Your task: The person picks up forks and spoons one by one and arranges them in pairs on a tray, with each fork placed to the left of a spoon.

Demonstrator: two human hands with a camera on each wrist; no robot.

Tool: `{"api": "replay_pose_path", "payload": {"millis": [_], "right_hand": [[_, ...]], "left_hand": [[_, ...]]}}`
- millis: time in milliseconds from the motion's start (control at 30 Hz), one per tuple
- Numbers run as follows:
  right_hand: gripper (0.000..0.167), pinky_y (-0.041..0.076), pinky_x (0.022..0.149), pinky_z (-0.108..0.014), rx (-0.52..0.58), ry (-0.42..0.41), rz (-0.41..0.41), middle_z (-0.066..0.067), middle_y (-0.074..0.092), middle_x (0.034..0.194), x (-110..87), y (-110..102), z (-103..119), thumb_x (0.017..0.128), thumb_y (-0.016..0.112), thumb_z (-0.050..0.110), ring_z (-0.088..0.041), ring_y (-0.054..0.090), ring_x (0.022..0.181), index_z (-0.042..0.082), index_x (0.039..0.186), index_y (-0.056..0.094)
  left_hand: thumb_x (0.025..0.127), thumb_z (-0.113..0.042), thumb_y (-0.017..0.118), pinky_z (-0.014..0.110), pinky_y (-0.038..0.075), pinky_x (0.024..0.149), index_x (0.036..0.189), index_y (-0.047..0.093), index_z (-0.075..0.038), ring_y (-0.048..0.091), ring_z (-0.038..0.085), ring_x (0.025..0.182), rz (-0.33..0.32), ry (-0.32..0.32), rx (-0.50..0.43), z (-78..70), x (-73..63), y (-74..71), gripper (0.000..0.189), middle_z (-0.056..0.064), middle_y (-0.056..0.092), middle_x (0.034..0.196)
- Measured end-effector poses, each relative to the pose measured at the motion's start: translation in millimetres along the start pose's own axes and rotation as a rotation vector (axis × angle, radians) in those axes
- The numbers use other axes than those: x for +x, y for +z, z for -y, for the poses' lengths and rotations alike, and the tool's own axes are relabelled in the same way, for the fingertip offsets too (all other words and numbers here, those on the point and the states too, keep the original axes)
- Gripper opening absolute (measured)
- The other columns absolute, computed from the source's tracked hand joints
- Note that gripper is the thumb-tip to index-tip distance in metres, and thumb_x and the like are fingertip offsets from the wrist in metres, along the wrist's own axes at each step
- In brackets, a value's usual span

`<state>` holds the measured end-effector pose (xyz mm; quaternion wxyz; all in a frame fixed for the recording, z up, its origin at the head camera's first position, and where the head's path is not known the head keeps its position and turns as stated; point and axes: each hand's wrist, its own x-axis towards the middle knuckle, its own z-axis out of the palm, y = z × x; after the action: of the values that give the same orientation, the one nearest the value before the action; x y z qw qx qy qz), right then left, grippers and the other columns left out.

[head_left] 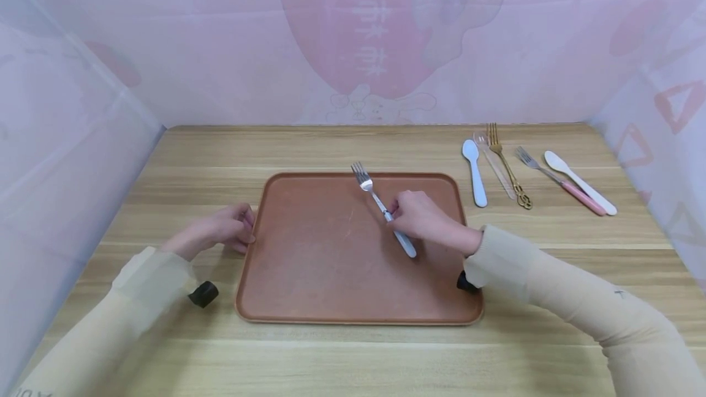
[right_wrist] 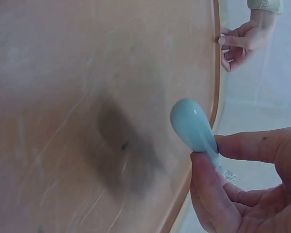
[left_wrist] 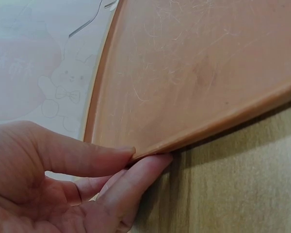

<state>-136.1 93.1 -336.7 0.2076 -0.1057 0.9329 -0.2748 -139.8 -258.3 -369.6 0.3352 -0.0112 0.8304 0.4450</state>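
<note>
Right fingers: the right hand (head_left: 415, 216) has the silver fork (head_left: 379, 202) pinched by its pale handle, thumb against fingertips. The fingers behind are bunched up and hard to make out.
Left fingers: the left hand (head_left: 234, 226) pinches the left rim of the tray (head_left: 314, 262), thumb on top, fingertips below (steadying it or tipping it, honestly can't tell).
Silver fork: over the tray, right of its middle, prongs toward the far edge. Going by the shadow, I'd say it's up off the surface.
Fork progress: picked up and above the tray, so that much is done. It's not let go yet.
Loose cutlery: five pieces, all off the tray to its right, none in a hand. Nearest the tray is a light blue spoon (head_left: 476, 176), then a clear utensil (head_left: 501, 176), a gold fork (head_left: 508, 170), a pink-handled fork (head_left: 573, 192) and a white spoon (head_left: 576, 181).
Cutlery score: one piece in hand, five unhandled, so it looks pretty early to me.
</note>
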Motion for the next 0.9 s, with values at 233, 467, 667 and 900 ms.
{"api": "replay_pose_path", "payload": {"millis": [233,467,667,900], "right_hand": [[0.016,0.046,0.041,-0.022,0.048,-0.002,0.022,-0.007,0.061,0.076,0.5,6,9,0.079,0.066,0.011,-0.015,0.054,0.055,0.002,0.092,0.061],[0.016,0.046,0.045,-0.022,0.040,-0.018,0.038,-0.005,0.061,0.075,0.1,13,20,0.079,0.066,0.011,-0.015,0.054,0.057,0.003,0.092,0.061],[0.015,0.045,0.049,-0.020,0.001,-0.045,0.035,-0.002,0.061,0.075,1.2,21,27,0.078,0.068,0.013,-0.013,0.054,0.061,0.004,0.089,0.063],[0.010,0.042,0.049,-0.017,0.011,-0.076,0.035,0.000,0.059,0.070,3.5,29,33,0.077,0.067,0.010,-0.010,0.051,0.060,0.005,0.083,0.063]], "left_hand": [[0.073,0.009,0.056,0.032,0.057,0.061,0.097,0.036,0.008,0.059,0.017,0.064,0.007,-0.001,0.019,-1.5,-0.7,0.2,0.031,0.016,0.046,0.088],[0.074,0.009,0.056,0.033,0.057,0.062,0.098,0.035,0.009,0.059,0.018,0.065,0.021,-0.001,0.012,-1.1,-0.4,-0.4,0.032,0.017,0.046,0.090],[0.072,0.009,0.056,0.033,0.057,0.062,0.098,0.035,0.008,0.059,0.018,0.065,0.021,-0.003,0.003,-1.3,-0.4,0.0,0.033,0.016,0.045,0.088],[0.073,0.010,0.055,0.034,0.057,0.064,0.096,0.035,0.008,0.058,0.018,0.067,0.025,0.014,0.003,-1.3,-1.7,-0.4,0.031,0.015,0.047,0.086]]}}
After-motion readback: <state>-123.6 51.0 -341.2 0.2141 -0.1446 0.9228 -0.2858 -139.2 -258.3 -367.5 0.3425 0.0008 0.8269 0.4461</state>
